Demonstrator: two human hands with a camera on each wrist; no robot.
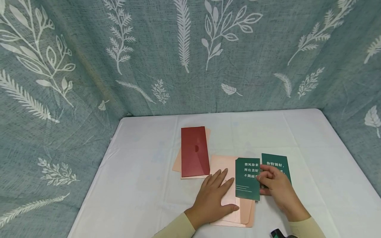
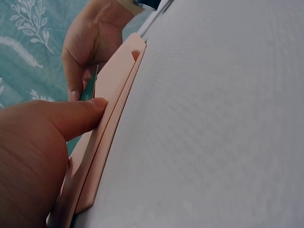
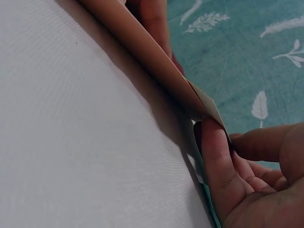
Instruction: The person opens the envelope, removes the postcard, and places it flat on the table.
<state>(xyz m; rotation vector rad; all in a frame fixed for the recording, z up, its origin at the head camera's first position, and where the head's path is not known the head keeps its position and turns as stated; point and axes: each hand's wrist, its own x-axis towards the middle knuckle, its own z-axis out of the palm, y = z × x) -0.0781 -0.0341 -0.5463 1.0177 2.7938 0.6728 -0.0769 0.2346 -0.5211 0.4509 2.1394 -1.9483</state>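
My right hand (image 1: pixel 275 183) pinches the right edge of a dark green card (image 1: pixel 247 185) with white lettering, thumb on top and fingers beneath. The card overlaps a stack of pale pink envelopes (image 1: pixel 221 162) in the head view. On that stack my left hand (image 1: pixel 212 200) rests with fingers spread, its thumb (image 2: pixel 88 114) across the upper envelope in the left wrist view. A second green card (image 1: pixel 279 158) lies on the table partly behind the right hand. In the right wrist view, the held card's edge (image 3: pixel 216 114) shows between thumb and forefinger, close to the pink envelope (image 3: pixel 142 52).
Up and left of the stack lies a dark red envelope (image 1: pixel 193 142) on top of pale pink ones (image 1: pixel 177 162). A small black object (image 1: pixel 276 233) shows at the bottom edge near the right sleeve. The white-covered table (image 1: pixel 143 165) meets a patterned curtain (image 1: pixel 143 49) behind.
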